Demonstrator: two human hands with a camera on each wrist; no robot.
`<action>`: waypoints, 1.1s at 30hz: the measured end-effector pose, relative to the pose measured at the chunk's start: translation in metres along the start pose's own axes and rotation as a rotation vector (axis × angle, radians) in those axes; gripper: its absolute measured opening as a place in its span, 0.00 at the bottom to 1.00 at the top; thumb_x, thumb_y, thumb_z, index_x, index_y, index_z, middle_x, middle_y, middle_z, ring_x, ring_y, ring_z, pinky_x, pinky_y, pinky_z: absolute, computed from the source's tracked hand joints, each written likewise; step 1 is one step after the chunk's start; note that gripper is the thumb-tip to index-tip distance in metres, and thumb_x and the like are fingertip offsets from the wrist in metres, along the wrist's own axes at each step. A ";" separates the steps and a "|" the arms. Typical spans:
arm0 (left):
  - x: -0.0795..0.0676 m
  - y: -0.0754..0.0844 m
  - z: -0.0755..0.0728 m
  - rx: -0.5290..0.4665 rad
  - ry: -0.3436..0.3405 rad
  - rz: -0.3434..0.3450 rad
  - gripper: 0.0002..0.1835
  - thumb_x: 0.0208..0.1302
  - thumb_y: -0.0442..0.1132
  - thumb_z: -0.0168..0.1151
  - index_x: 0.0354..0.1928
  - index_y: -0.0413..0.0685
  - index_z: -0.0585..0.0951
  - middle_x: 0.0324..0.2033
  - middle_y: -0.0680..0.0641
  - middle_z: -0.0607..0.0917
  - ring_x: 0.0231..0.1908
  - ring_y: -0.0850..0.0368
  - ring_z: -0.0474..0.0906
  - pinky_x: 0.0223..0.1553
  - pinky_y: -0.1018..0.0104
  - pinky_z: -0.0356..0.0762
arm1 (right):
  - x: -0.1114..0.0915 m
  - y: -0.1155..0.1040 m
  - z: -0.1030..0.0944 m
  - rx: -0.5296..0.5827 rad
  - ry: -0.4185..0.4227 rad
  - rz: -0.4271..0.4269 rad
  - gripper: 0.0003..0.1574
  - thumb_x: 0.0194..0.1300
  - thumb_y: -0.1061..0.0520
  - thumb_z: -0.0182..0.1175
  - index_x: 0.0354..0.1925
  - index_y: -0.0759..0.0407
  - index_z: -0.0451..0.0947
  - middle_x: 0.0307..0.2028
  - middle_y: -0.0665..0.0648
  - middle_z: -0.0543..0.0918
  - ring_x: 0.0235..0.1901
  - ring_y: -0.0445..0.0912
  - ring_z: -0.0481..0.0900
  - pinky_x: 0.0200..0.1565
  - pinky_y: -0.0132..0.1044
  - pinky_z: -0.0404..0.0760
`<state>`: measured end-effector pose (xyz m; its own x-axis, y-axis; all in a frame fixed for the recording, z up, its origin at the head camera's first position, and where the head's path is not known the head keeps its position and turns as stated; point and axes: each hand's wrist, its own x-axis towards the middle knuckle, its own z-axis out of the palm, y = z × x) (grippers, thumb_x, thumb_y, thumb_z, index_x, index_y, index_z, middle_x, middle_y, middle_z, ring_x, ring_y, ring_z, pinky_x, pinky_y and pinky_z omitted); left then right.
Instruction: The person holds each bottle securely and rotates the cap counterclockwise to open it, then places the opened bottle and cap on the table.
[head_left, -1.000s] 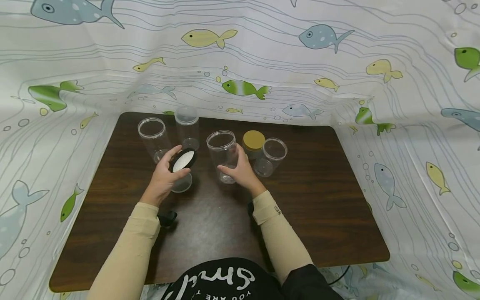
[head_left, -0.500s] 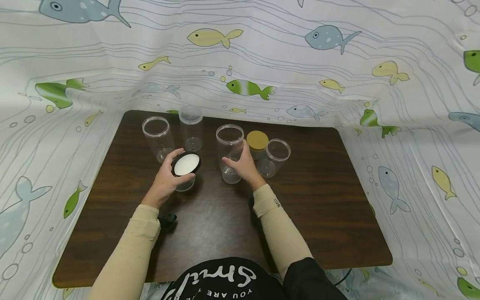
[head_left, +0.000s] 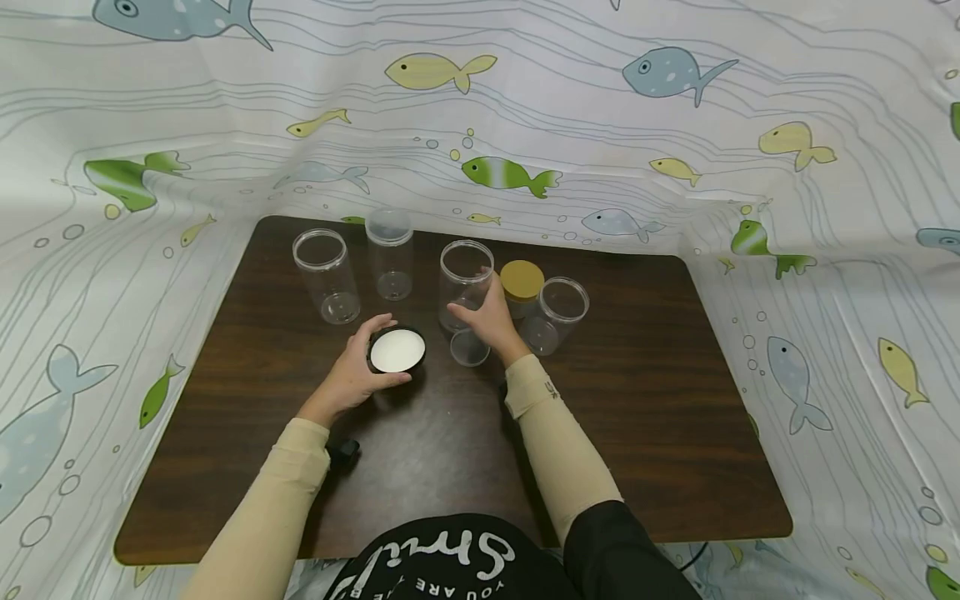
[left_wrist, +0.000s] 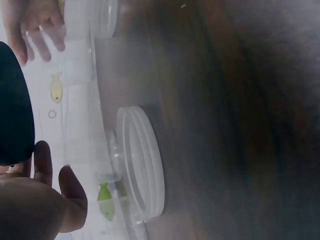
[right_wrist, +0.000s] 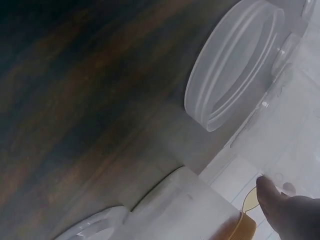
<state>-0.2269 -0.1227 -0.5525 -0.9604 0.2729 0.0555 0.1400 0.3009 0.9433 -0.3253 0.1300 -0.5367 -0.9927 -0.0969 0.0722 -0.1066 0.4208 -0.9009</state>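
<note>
The left hand (head_left: 358, 373) curled its fingers and thumb round a black lid (head_left: 397, 350), a round, shallow disc with a smooth white liner facing up, held low over the dark wood-grain table (head_left: 660, 433). In the left wrist view the lid (left_wrist: 15, 107) showed only as a dark curved edge above the fingertips. The right hand (head_left: 489, 318) wrapped round the side of a clear plastic jar (head_left: 464, 279), a tall open-mouthed cylinder with a threaded rim, which looked raised off the table, though how far could not be told. Nothing could be seen inside it.

Just below the right hand's fingers, between the two hands, sat a small clear round piece (head_left: 469, 347), either a lid or a jar's base; the frames did not settle which. Beyond the left hand stood another open clear jar (head_left: 326, 275), with nothing visible in it, and beside that a clear jar capped with a frosted lid (head_left: 389, 252). Right behind the right hand stood a short jar with a matte tan lid (head_left: 522, 280), and just to its right an open clear jar (head_left: 552, 315), tilted a little, its inside bare. A glossy curtain printed with fish (head_left: 510, 173) hung round the table's far and side edges.
</note>
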 end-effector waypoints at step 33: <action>-0.005 -0.018 0.035 0.252 -0.198 -0.012 0.55 0.49 0.42 0.84 0.75 0.39 0.60 0.71 0.38 0.69 0.66 0.32 0.62 0.64 0.33 0.60 | 0.006 0.009 0.016 -0.002 -0.022 0.072 0.57 0.61 0.55 0.75 0.75 0.57 0.49 0.73 0.60 0.63 0.71 0.55 0.64 0.70 0.49 0.63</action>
<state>-0.2161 -0.0975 -0.5817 -0.9002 0.4333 -0.0437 0.2076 0.5154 0.8314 -0.3315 0.1186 -0.5514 -0.9963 -0.0858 -0.0022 -0.0350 0.4292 -0.9026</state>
